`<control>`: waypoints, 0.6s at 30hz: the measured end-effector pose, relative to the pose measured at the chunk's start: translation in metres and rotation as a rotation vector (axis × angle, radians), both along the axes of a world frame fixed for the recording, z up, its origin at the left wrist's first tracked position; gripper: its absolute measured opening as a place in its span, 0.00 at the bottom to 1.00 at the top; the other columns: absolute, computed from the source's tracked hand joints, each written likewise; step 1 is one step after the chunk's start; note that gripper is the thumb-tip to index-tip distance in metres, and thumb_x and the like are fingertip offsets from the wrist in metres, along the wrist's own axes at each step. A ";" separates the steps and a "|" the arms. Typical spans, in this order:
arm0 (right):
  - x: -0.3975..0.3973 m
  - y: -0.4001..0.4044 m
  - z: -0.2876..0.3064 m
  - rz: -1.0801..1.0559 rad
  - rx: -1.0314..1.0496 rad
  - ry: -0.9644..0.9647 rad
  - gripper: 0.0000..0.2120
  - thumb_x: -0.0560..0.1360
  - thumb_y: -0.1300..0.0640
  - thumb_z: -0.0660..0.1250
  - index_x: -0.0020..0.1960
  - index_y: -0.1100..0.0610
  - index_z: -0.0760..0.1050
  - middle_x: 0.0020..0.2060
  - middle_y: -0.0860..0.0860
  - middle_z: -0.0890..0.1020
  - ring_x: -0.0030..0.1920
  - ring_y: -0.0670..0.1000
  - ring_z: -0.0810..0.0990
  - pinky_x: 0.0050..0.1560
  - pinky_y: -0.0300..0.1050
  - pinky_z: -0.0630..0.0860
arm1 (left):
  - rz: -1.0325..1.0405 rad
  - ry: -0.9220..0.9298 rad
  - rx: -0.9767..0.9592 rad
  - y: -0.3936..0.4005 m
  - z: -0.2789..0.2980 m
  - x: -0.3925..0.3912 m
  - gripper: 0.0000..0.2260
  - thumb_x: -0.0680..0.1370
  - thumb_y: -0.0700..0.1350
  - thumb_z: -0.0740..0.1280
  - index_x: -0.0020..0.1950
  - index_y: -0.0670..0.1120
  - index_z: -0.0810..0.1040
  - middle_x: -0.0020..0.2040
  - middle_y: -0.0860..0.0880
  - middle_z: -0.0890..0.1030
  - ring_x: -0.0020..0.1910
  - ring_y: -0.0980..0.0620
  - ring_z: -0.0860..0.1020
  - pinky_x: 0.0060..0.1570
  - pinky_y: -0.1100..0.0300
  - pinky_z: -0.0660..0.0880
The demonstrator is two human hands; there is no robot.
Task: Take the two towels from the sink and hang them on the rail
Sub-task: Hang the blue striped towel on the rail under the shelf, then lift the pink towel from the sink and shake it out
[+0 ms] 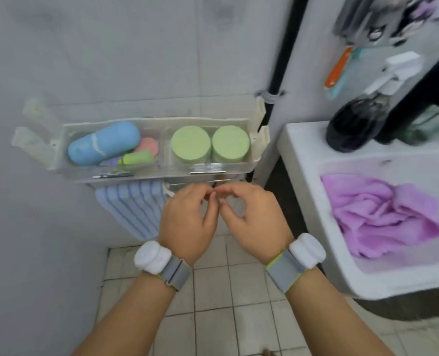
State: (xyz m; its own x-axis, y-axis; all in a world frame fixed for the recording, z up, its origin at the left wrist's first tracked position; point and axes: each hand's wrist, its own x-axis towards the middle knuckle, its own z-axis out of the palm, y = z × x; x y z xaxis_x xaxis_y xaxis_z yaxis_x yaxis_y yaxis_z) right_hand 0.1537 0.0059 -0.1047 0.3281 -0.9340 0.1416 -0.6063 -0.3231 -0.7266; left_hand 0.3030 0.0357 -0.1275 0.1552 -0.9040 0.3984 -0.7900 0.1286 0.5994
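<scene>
Hands meet just under the wall shelf (156, 147): left hand (185, 222) and right hand (254, 217) both loosely curled, fingertips nearly touching, holding nothing. Just left of them the blue striped towel (133, 209) already hangs, probably over the rail, which the shelf mostly hides. To the right, the purple towel (377, 217) lies crumpled in the sink (303, 191). One towel looks done; the next move calls for reaching right and lifting the purple one out.

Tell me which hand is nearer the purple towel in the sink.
Right. The right hand is closer to the purple towel; the left hand sits beyond it, next to the striped towel.
</scene>
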 end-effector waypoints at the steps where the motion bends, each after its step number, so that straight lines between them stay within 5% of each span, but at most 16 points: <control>1: -0.028 0.002 0.013 -0.034 -0.012 -0.013 0.12 0.76 0.50 0.66 0.58 0.47 0.83 0.49 0.44 0.87 0.52 0.48 0.83 0.56 0.48 0.78 | -0.035 0.033 -0.016 -0.004 0.013 -0.029 0.06 0.80 0.46 0.65 0.48 0.46 0.81 0.40 0.50 0.81 0.41 0.47 0.79 0.42 0.46 0.76; 6: -0.170 -0.006 0.031 -0.272 -0.105 0.153 0.14 0.74 0.47 0.68 0.57 0.48 0.83 0.47 0.47 0.86 0.50 0.55 0.82 0.55 0.53 0.77 | -0.236 -0.024 0.006 -0.021 0.035 -0.157 0.08 0.75 0.46 0.69 0.53 0.47 0.80 0.45 0.51 0.80 0.43 0.47 0.77 0.43 0.48 0.74; 9: -0.232 -0.006 0.025 -0.368 -0.125 0.297 0.17 0.70 0.46 0.69 0.59 0.46 0.82 0.55 0.49 0.84 0.56 0.59 0.79 0.60 0.56 0.74 | -0.339 -0.178 0.066 -0.025 0.029 -0.212 0.13 0.74 0.45 0.69 0.57 0.47 0.81 0.51 0.49 0.80 0.46 0.44 0.76 0.45 0.47 0.73; 13: -0.271 -0.005 0.021 -0.448 -0.085 0.491 0.27 0.64 0.43 0.70 0.64 0.38 0.78 0.66 0.45 0.76 0.67 0.57 0.70 0.61 0.55 0.64 | -0.332 -0.376 0.166 -0.041 0.033 -0.242 0.22 0.70 0.58 0.68 0.61 0.51 0.80 0.54 0.51 0.81 0.50 0.43 0.77 0.47 0.49 0.69; 16: -0.298 -0.013 0.009 -0.370 0.092 0.522 0.26 0.64 0.43 0.65 0.62 0.34 0.79 0.67 0.42 0.77 0.69 0.56 0.70 0.61 0.53 0.58 | -0.414 -0.609 0.336 -0.057 0.046 -0.265 0.16 0.73 0.64 0.61 0.52 0.57 0.79 0.48 0.54 0.82 0.51 0.46 0.77 0.50 0.49 0.67; 18: -0.308 -0.016 0.005 -0.351 0.137 0.495 0.21 0.66 0.42 0.65 0.59 0.36 0.81 0.65 0.43 0.79 0.67 0.56 0.73 0.61 0.52 0.56 | -0.398 -0.598 0.358 -0.067 0.054 -0.271 0.15 0.78 0.60 0.56 0.45 0.53 0.79 0.44 0.52 0.84 0.48 0.45 0.79 0.49 0.51 0.69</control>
State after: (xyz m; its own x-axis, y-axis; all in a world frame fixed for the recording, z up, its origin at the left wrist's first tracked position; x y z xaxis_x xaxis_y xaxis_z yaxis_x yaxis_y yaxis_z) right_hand -0.1545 -0.0103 -0.0993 -0.0056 -0.9970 -0.0772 -0.9352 0.0326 -0.3527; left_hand 0.0319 -0.0311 -0.0738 -0.3535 -0.9354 -0.0127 -0.9259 0.3479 0.1474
